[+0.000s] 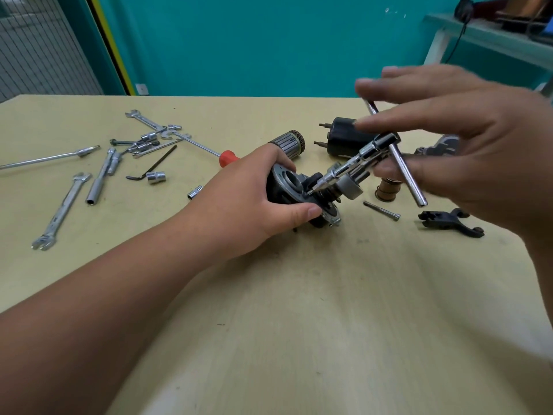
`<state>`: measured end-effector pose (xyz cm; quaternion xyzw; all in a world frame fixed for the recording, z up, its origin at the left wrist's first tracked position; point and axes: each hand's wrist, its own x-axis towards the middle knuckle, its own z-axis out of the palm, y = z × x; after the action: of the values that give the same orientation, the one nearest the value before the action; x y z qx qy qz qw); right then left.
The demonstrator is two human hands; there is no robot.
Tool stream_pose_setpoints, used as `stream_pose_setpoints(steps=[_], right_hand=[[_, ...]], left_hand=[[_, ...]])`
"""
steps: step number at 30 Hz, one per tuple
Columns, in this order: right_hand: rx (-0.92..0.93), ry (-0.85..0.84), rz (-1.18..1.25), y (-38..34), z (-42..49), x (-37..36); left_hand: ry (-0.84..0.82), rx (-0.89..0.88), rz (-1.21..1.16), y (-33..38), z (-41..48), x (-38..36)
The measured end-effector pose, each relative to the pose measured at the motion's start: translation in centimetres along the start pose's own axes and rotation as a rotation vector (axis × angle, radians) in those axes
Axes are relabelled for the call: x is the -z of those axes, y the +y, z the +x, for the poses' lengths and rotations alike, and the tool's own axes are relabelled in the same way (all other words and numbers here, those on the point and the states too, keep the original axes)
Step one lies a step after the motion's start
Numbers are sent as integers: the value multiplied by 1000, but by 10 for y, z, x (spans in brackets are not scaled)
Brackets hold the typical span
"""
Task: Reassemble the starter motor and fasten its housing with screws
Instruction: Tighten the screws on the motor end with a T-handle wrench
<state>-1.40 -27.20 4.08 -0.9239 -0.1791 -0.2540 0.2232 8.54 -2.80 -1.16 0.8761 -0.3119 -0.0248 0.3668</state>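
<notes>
My left hand grips a black round starter motor part lying on its side on the wooden table. A chrome T-handle socket driver slants down from the right, its tip against the part's face. My right hand hovers around the T-bar with fingers spread and mostly straight; its hold on the bar is blurred. The armature lies behind my left hand. A black solenoid cylinder and a loose long bolt lie nearby.
Wrenches, sockets, a hex key and a red-handled screwdriver are scattered at the left. A black fork lever, a brown spring piece and a grey housing piece lie to the right. A shelf stands back right.
</notes>
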Motion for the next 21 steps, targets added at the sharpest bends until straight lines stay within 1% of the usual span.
stream_pose_setpoints(steps=[6, 11, 13, 17, 21], right_hand=[[-155, -83, 38, -7, 2, -11], [-256, 10, 170, -11, 3, -29], [-295, 15, 192, -11, 4, -31], [-304, -34, 183, -10, 6, -32], [-231, -77, 177, -15, 6, -28]], left_hand=[[10, 6, 3, -1, 1, 0], [3, -24, 17, 2, -1, -1], [4, -38, 32, 3, -1, -1], [8, -43, 30, 3, -2, -2], [1, -45, 38, 4, -2, -1]])
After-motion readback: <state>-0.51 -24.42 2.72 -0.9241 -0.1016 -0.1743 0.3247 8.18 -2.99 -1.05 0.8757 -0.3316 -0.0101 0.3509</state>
